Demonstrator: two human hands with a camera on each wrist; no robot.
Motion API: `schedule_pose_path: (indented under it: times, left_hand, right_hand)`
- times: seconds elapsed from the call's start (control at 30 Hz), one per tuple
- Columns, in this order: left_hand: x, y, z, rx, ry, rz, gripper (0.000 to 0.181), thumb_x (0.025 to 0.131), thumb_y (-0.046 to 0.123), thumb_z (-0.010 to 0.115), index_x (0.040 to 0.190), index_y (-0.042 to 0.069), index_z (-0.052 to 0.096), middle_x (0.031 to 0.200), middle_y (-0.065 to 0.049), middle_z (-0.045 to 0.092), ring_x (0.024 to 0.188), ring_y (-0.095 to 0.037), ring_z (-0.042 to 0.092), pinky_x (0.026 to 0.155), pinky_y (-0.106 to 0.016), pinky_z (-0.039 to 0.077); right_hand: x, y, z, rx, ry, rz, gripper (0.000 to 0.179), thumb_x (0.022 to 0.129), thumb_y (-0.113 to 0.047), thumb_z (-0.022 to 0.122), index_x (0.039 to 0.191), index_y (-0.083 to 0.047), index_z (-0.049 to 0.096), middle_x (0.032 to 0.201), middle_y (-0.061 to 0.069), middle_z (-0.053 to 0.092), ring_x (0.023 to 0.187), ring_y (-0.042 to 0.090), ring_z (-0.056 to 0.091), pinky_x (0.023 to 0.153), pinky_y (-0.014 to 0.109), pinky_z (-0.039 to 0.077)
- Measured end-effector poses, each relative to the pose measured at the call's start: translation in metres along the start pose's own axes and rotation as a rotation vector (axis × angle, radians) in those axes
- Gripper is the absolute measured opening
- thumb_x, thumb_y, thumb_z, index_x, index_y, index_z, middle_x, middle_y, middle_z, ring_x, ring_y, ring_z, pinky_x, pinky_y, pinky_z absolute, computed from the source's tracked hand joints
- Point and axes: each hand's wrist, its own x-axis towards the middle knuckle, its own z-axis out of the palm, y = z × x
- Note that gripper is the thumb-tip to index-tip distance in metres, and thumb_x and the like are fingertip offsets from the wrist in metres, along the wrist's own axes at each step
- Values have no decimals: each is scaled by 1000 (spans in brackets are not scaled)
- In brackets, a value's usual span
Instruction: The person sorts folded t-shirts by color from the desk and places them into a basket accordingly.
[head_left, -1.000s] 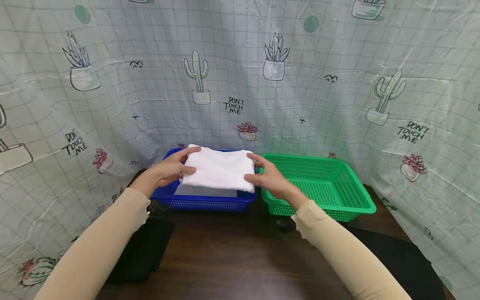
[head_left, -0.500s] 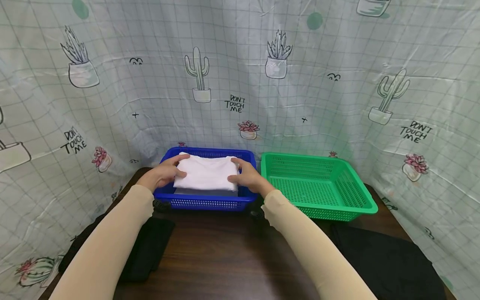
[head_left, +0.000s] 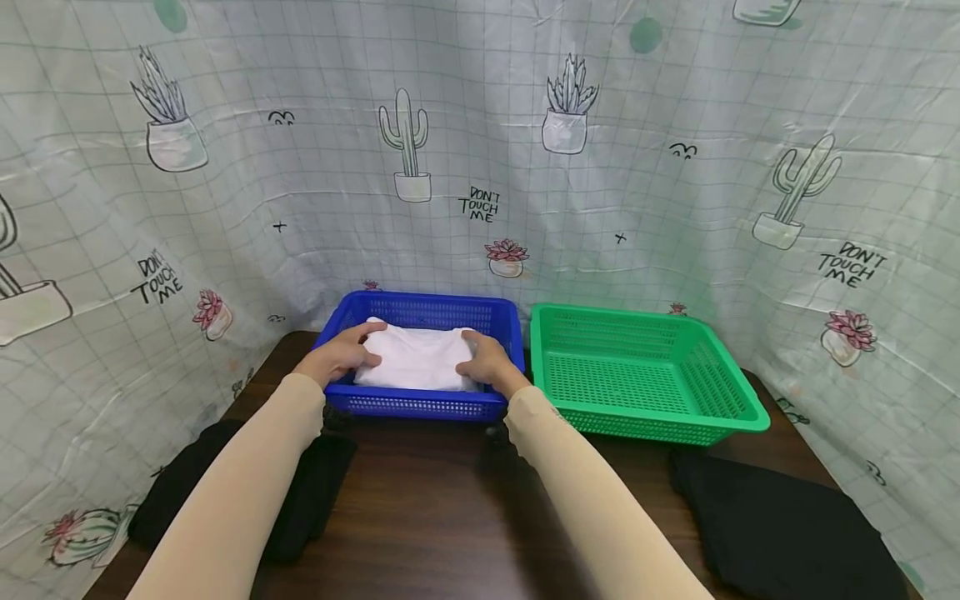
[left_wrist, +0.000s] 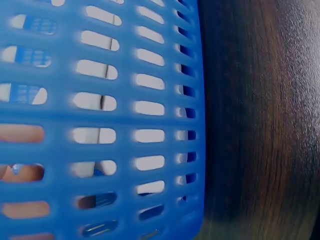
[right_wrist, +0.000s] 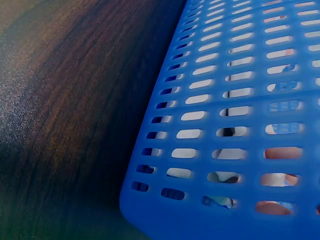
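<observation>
A folded white garment (head_left: 417, 358) lies low inside the blue basket (head_left: 427, 407) in the head view. At its left end my left hand (head_left: 339, 355) grips it, thumb on the near face and fingers at the far edge. The opposite end is held the same way by my right hand (head_left: 491, 363). Another white folded piece, seen earlier beneath, is now almost wholly covered. Both wrist views face the basket's slotted wall (left_wrist: 125, 120), where white cloth and bits of fingers (right_wrist: 282, 153) show through the slots.
Right of the blue basket stands a green basket (head_left: 637, 429) with nothing visible in it. Black folded cloth lies at the left (head_left: 322, 483), partly behind my left arm, and more black cloth (head_left: 787, 525) at the right. A patterned curtain (head_left: 480, 125) hangs behind the brown table (head_left: 420, 517).
Both hands have carried the white garment down and slightly left, from above the blue basket to inside it. It now covers the white piece that showed below. The head view has shifted slightly.
</observation>
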Motion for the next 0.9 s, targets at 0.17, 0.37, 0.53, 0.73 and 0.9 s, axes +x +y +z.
schedule_pose_path:
  times: [0.17, 0.37, 0.53, 0.73, 0.9]
  left_hand:
    - [4, -2, 1, 111, 1, -16, 77, 104, -6, 59, 170, 8, 22, 175, -27, 3, 161, -46, 8, 129, -60, 17]
    - [14, -8, -1, 245, -24, -67, 77, 105, 5, 64, 170, 9, 23, 176, -26, 6, 162, -47, 5, 129, -63, 12]
    - [17, -10, -2, 294, -25, -79, 77, 105, 7, 65, 169, 9, 24, 175, -27, 8, 161, -48, 8, 129, -63, 12]
    - [16, -10, 0, 328, -19, -85, 75, 105, 8, 65, 169, 8, 25, 174, -28, 10, 160, -48, 9, 128, -64, 12]
    - [12, -5, 0, 307, -38, -84, 76, 105, 7, 65, 169, 8, 24, 175, -27, 8, 161, -47, 9, 129, -62, 15]
  right_hand:
    - [0, -2, -1, -142, -44, 32, 68, 100, -14, 71, 162, -10, 45, 167, 18, 41, 158, 37, 31, 127, 51, 30]
    - [1, -4, 0, -244, -92, 75, 70, 104, -26, 69, 166, -12, 39, 167, 18, 40, 159, 37, 28, 127, 53, 28]
    - [-1, -4, 1, -251, -128, 98, 73, 104, -27, 67, 168, -13, 35, 168, 23, 35, 159, 39, 25, 126, 57, 29]
    - [-1, -2, 2, -246, -152, 88, 75, 104, -30, 66, 169, -13, 32, 168, 25, 32, 159, 42, 24, 126, 60, 28]
    - [-4, -5, 0, -249, -150, 66, 78, 102, -31, 68, 168, -13, 32, 165, 23, 39, 156, 41, 27, 126, 58, 29]
